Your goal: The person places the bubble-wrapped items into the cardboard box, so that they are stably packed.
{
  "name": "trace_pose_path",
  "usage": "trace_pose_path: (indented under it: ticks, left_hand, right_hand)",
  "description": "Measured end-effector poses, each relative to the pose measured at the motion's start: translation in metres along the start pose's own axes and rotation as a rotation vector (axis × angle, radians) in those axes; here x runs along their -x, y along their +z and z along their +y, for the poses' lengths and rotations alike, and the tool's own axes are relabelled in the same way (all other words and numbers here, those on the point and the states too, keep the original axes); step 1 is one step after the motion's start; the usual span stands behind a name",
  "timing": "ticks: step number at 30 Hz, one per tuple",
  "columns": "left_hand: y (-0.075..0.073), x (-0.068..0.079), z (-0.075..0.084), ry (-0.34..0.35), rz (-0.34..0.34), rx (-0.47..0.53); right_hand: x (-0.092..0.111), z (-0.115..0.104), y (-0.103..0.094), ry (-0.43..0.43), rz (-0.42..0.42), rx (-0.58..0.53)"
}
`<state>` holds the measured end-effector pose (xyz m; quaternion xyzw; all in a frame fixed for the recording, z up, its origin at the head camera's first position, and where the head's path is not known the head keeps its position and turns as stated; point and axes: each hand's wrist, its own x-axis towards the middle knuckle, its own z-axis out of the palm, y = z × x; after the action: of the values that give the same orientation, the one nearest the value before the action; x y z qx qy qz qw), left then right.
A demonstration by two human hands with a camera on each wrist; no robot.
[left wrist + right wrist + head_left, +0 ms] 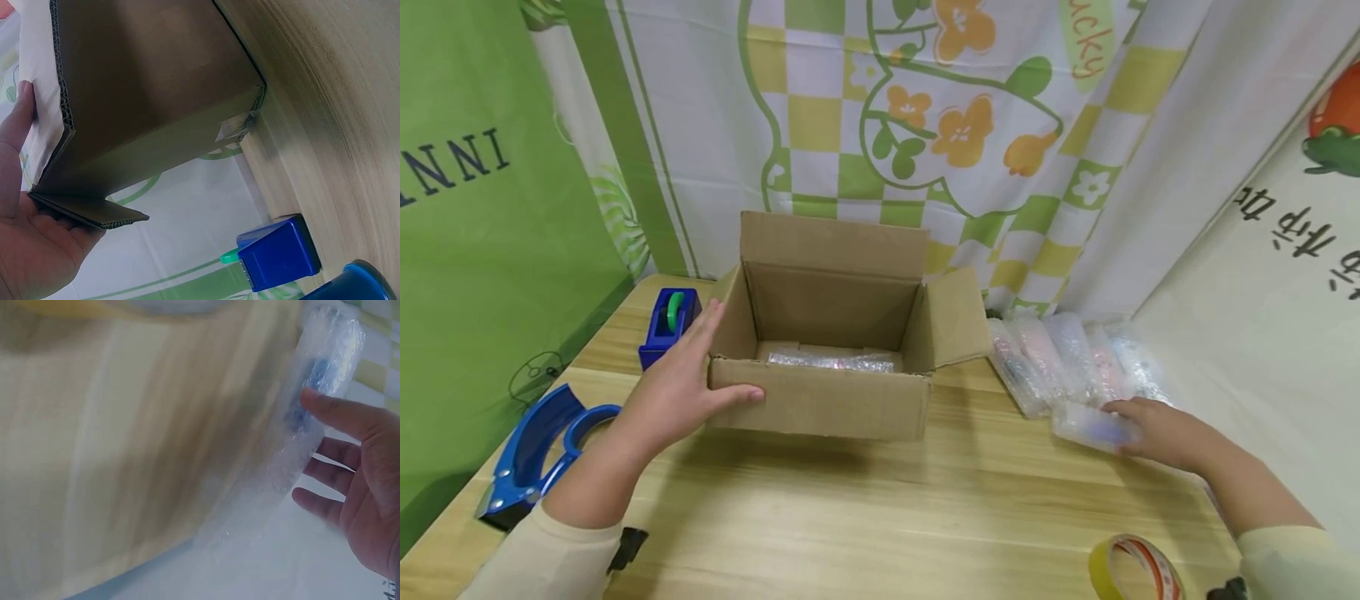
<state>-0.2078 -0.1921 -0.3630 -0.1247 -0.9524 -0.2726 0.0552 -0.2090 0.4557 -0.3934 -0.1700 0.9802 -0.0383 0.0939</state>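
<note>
An open cardboard box (820, 400) stands near the back of the table, flaps spread. One bubble-wrapped pack (831, 361) lies on its floor. My left hand (673, 392) grips the box's front left corner, thumb on the front flap (44, 94) and fingers behind the side flap (94, 209). At the right, my right hand (1165, 433) holds a clear bubble-wrapped package (1092, 425) with something blue inside. In the right wrist view the thumb presses on the wrap (315, 375) while the other fingers sit behind it. A row of bubble-wrapped packs (1067, 358) lies just beyond this hand.
A blue tape dispenser (662, 337) with a green roll stands left of the box. Nearer on the left lies a blue hand-held tape gun (531, 450). A yellow tape roll (1105, 571) is at the front right. Printed curtains (820, 125) hang behind the table.
</note>
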Motion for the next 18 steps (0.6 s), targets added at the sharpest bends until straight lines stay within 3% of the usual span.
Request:
trace_pose_path:
  ticks: [5,11,18]
  left_hand:
    - [0.000,0.000,0.000,-0.002,-0.002,0.001]
    - [-0.001,0.000,0.000,-0.003,-0.003,0.000]
    - [0.000,0.000,0.000,0.001,-0.006,0.002]
  right_hand:
    - [-0.001,-0.007,-0.025,0.027,-0.005,-0.090]
    - [-0.009,-0.021,-0.059,0.038,0.119,-0.135]
    - [-0.023,-0.044,-0.094,-0.025,0.270,-0.137]
